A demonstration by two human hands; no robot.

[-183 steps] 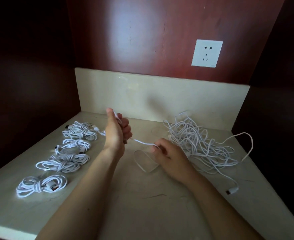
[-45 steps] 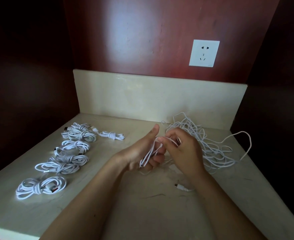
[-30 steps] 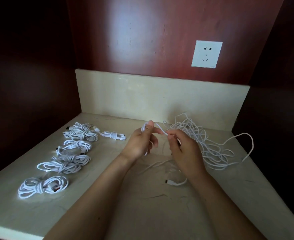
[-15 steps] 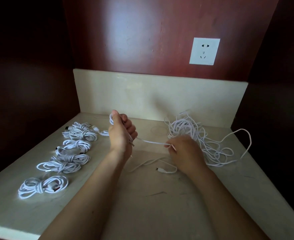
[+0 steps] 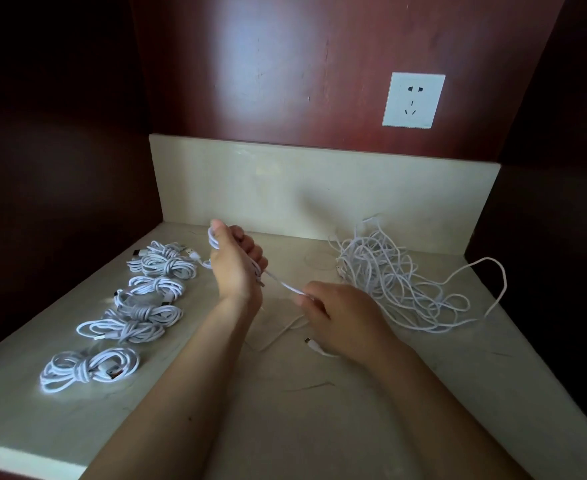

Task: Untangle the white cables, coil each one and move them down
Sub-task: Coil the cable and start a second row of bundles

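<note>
Cable (image 5: 282,284) runs straight between both hands, its axis sloping from upper left to lower right. Left hand (image 5: 236,268) clenches the wound turns. Right hand (image 5: 340,320) pinches the strand lower down, near the counter (image 5: 285,427). The plug (image 5: 308,340) lies just beside the right hand. Tangle (image 5: 399,282) lies right; coils (image 5: 129,306) lie left, nearer the left hand.

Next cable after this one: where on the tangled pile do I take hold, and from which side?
Take the big loose loop that arcs out of the tangled pile on its right. It lies alone on the counter, clear of the crossing strands, so come from the right and pinch its outer bend, likely the least snagged spot.
</note>
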